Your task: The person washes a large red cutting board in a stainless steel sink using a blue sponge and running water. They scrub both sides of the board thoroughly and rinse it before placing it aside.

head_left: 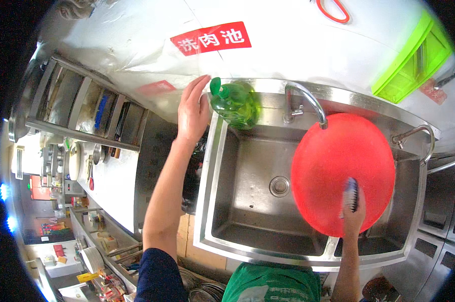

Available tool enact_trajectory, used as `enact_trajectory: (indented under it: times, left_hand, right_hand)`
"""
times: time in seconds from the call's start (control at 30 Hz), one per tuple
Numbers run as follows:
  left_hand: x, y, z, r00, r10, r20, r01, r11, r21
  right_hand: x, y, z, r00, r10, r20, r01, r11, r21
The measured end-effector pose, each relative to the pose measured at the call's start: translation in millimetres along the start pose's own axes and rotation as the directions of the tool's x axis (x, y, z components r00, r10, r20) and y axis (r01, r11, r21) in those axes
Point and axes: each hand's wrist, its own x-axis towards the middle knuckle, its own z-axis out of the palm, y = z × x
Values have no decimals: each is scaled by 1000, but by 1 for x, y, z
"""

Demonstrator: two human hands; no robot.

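Note:
My left hand (192, 110) is raised at the left back corner of the steel double sink (205, 211), its fingers beside the flipped cap of a green dish soap bottle (239, 105). Whether it touches the bottle I cannot tell. My right hand (354, 219) grips a scrub brush (351, 196) over a large round red plastic basin (341, 151). The basin rests across the sink's divider, below a chrome faucet (310, 96). Motion blurs the brush, and whether its bristles touch the basin is unclear.
A second faucet (416, 132) curves over the right bowl. A green plastic holder (409, 64) hangs on the wall at the right. Left of the sink are a metal rack (84, 136) and a white worktop (114, 188) with utensils.

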Motion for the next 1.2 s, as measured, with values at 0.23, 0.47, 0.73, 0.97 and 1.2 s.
enact_trajectory:
  times: [0.23, 0.47, 0.73, 0.97, 1.2]
  left_hand:
    - [15, -30, -9, 945, 147, 293, -148, 989, -16]
    - [8, -22, 2, 939, 125, 319, -126, 992, -19]
    - [0, -24, -6, 948, 88, 306, -94, 996, 6]
    - [-11, -22, 15, 900, -266, 346, 379, 869, -318]
    - [-185, 73, 64, 860, -396, 321, 509, 701, -499]
  right_hand:
    - [30, -124, 177, 680, -246, 691, -601, 351, 718]
    - [91, -211, 291, 648, -389, 655, -607, 256, 752]
    - [84, -218, 311, 613, -447, 651, -635, 211, 743]
    - [72, -153, 240, 652, -407, 639, -659, 112, 744]
    - [34, -15, 33, 830, -534, -160, 497, 839, -222]
